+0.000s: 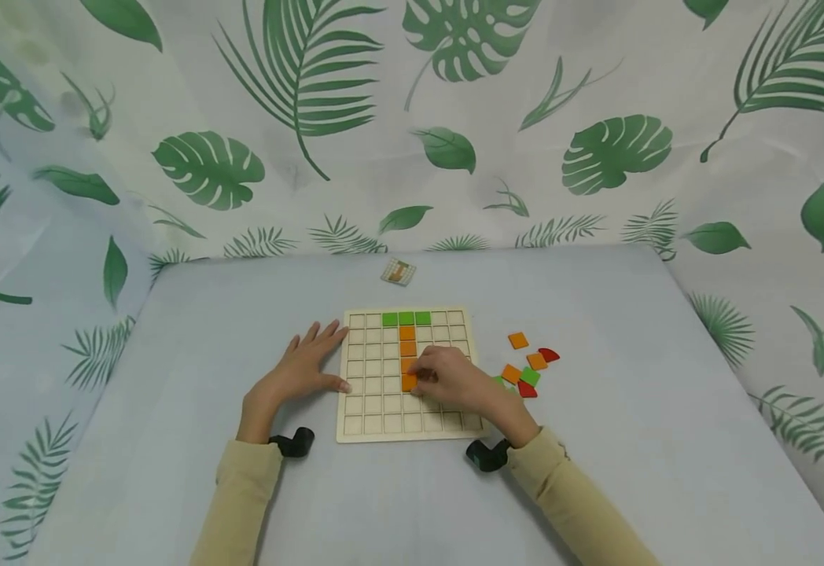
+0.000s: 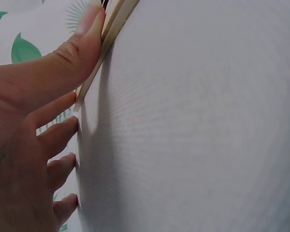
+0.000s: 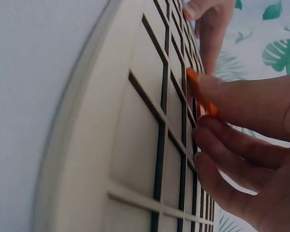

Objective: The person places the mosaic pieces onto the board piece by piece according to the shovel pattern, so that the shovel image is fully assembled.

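A pale wooden grid board point(image 1: 384, 402) lies on the table. Three green square tiles point(image 1: 406, 318) sit side by side in its far row, and a column of orange square tiles point(image 1: 408, 348) runs toward me from the middle one. With thumb and fingers my right hand point(image 1: 454, 381) pinches an orange square tile point(image 3: 193, 84) at the near end of this column; in the right wrist view it is tilted against the grid. My left hand point(image 1: 302, 369) is spread at the board's left side, thumb on the edge and fingertips close to the far-left part.
Right of the board lie loose orange tiles point(image 1: 519, 340), a green tile point(image 1: 530, 377) and red curved-edge pieces point(image 1: 549, 355), some partly hidden by my right hand. A small card with a grid picture point(image 1: 399, 272) lies beyond the board. Leaf-print cloth point(image 1: 355, 196) surrounds the table.
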Available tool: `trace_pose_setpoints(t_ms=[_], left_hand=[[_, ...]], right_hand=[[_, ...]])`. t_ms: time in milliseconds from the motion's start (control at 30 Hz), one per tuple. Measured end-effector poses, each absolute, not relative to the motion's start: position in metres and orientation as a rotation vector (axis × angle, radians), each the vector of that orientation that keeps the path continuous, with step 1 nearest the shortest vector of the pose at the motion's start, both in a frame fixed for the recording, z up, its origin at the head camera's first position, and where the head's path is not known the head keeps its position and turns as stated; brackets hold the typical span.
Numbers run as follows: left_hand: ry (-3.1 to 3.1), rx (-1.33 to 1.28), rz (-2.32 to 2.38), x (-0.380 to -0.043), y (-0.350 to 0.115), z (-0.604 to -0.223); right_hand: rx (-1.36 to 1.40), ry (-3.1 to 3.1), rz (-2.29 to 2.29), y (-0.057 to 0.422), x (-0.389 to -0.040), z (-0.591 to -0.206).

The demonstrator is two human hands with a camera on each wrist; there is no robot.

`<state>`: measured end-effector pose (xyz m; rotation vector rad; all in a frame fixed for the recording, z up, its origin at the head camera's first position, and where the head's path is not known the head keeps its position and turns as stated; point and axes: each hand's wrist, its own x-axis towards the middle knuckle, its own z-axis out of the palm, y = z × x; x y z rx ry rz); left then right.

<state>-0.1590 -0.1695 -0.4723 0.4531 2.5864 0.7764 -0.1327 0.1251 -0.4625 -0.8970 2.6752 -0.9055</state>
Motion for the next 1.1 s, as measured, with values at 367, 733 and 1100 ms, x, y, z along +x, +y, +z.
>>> trace_pose_setpoints(t_ms=[367, 733, 1100], left_hand=[[2.586, 0.462, 0.759, -0.159, -0.174, -0.471], [2.603, 0.457, 0.763, -0.159, -0.168, -0.474], [2.595, 0.435, 0.746, -0.159, -0.169, -0.471]], right_hand=[[-0.901, 2.688, -0.921, 0.117, -0.125, -0.466], [-0.903, 2.722, -0.865, 0.122, -0.123, -0.461], [-1.034, 2.7, -0.92, 0.127, -0.129, -0.46]])
